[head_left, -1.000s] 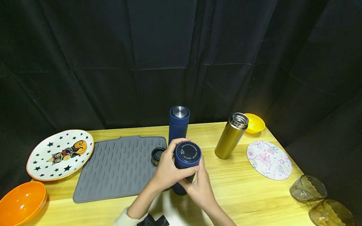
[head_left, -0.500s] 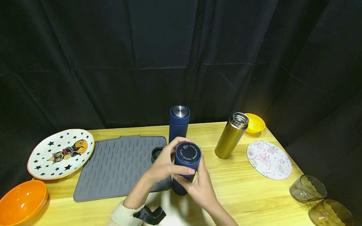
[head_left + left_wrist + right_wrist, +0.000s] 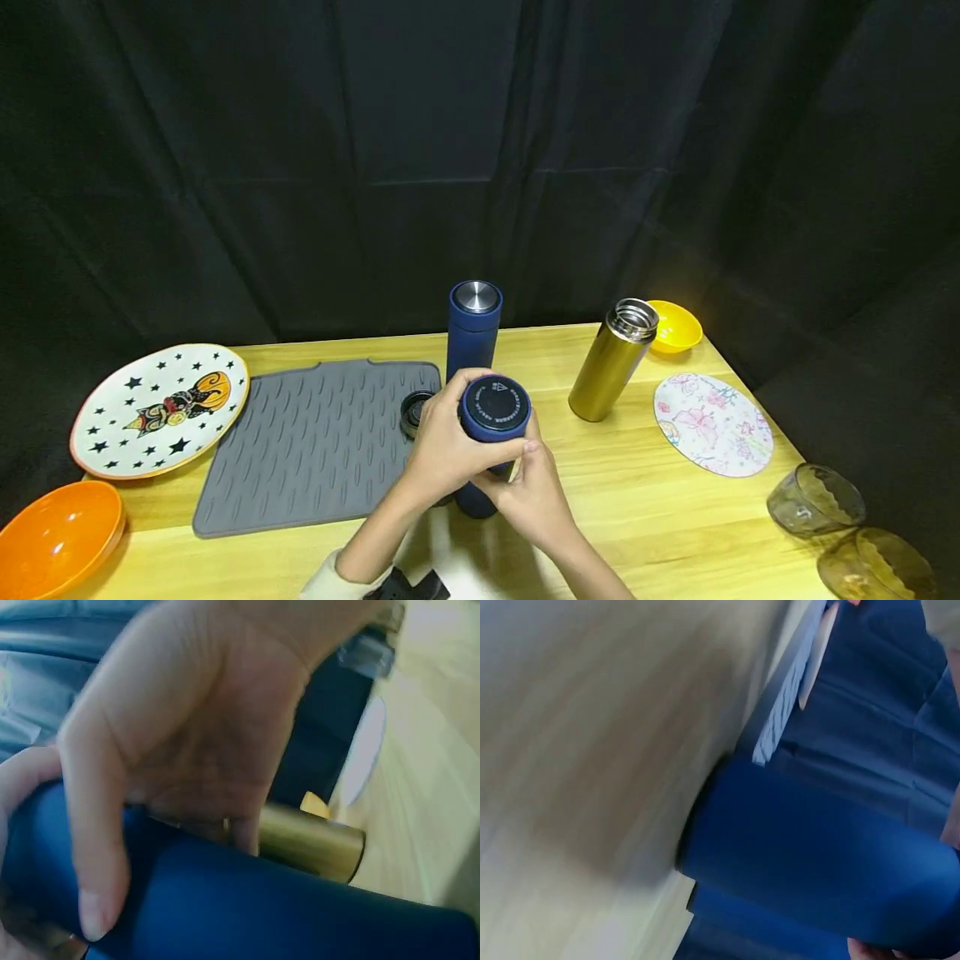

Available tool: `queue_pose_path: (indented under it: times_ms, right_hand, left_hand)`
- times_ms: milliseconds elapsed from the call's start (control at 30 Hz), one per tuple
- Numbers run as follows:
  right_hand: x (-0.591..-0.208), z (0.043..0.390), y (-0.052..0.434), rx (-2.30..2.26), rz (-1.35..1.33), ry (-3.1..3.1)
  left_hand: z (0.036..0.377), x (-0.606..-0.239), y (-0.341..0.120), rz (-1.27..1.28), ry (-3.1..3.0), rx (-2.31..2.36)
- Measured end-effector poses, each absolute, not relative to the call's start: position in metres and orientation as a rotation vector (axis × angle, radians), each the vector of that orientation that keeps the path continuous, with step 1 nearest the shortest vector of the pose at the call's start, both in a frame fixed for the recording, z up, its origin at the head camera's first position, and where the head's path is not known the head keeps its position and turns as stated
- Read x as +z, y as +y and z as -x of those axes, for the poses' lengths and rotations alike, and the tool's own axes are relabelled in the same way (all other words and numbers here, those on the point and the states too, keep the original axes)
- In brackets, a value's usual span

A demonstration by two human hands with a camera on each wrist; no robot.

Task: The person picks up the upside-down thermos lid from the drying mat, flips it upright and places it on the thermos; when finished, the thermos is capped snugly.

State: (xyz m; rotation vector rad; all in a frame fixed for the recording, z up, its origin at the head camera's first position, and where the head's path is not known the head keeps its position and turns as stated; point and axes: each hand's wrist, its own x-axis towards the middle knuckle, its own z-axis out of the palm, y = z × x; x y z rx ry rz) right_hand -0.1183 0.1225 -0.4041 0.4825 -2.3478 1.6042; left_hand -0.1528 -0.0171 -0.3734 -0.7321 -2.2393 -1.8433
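At the far left of the desk (image 3: 675, 533) an orange bowl (image 3: 56, 533) sits at the near corner, with a star-patterned plate (image 3: 159, 408) behind it and a grey ribbed mat (image 3: 315, 442) further in; a small dark cap (image 3: 415, 412) rests at the mat's right edge. Just right of that, the left hand (image 3: 450, 450) wraps its fingers (image 3: 94, 847) round the upper body of a blue flask (image 3: 491, 433), which stands near the desk's front middle with its printed dark end facing up, seemingly inverted. The right hand (image 3: 536, 492) clasps the same flask lower down from the other side, its fingers curled round the body. A second blue flask (image 3: 474, 329) stands upright just behind. The step in hand looks like a two-handed twist or steadying of the flask, possibly working a lid hidden at the bottom; the lower end cannot be seen clearly. The next move, I judge, calls for one hand to hold firm while the other turns, keeping clear of the flask behind. Further right stand an open gold flask (image 3: 611, 362), a yellow bowl (image 3: 675, 327), a floral mat (image 3: 712, 425) and two smoky glasses (image 3: 817, 500).
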Motion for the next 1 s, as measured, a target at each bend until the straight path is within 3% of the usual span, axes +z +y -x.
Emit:
queue_pose_path:
  times_ms: [67, 300, 467, 667, 1000]
  right_hand:
    - [-0.402, 0.118, 0.124, 1.613, -0.474, -2.358]
    - [-0.398, 0.119, 0.130, 1.584, -0.511, -2.413]
    - [-0.399, 0.120, 0.131, 1.598, -0.507, -2.405]
    - [-0.390, 0.139, 0.137, 1.559, -0.338, -2.350]
    - [-0.381, 0.234, 0.158, 1.395, 0.055, -2.319]
  left_hand:
    - [0.154, -0.372, -0.018, 0.771, -2.217, -1.837]
    - [0.185, -0.370, -0.035, 1.286, -2.173, -2.204]
    - [0.190, -0.368, -0.038, 1.368, -2.195, -2.257]
    - [0.174, -0.369, -0.063, 1.081, -2.388, -1.990]
    - [0.162, -0.411, -0.112, 0.439, -2.664, -1.746]
